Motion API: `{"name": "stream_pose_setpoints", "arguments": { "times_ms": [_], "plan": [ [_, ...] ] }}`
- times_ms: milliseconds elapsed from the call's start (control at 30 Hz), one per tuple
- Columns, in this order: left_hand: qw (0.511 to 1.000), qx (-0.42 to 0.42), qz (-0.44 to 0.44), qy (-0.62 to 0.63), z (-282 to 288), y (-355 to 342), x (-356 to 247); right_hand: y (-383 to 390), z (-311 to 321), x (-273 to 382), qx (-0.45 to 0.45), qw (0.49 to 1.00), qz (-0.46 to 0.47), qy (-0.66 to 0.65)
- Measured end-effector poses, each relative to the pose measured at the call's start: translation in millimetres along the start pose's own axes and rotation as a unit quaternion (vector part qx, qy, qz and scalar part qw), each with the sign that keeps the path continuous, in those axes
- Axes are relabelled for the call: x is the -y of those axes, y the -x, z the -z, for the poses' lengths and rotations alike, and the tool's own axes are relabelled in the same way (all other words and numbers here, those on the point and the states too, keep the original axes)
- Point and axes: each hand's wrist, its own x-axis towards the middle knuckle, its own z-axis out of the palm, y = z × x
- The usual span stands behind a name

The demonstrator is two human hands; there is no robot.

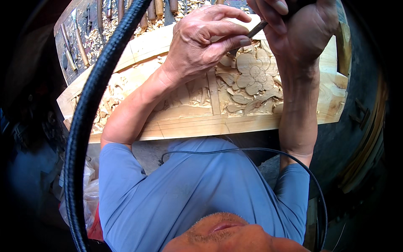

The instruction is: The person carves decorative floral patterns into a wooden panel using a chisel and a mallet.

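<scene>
A pale carved wooden panel (184, 126) lies across in front of me, with a flower relief (254, 74) and leaves to the right of a plain upright divider. My left hand (201, 42) is closed on the lower shaft of a carving chisel (258, 29), thumb and fingers pinching it just above the flower. The dark blade tip shows beneath the left thumb, close to the wood. At the upper edge, my right hand (300, 35) has its fingers curled round the chisel's upper end, which is mostly hidden. My left forearm covers part of the panel's left carving.
Several wooden-handled chisels (79, 44) lie among wood shavings (98, 38) on the dark bench beyond the panel. A thick black braided cable (98, 75) hangs across the left side. Wood strips (369, 143) stand at right; a clear plastic bag (90, 197) sits lower left.
</scene>
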Motion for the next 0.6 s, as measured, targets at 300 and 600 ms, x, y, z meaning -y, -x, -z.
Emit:
{"name": "stream_pose_setpoints", "arguments": {
  "times_ms": [300, 600],
  "plan": [
    [0.997, -0.001, 0.046, -0.068, 1.1, 3.3, -4.3, 3.7, -10.1, 2.0, -0.029, 0.999, -0.04, 0.023],
    [0.993, 0.02, 0.048, -0.107, 3.7, 6.2, -2.0, 1.9, -6.3, 1.4, -0.071, 0.994, -0.084, 0.027]
  ]
}}
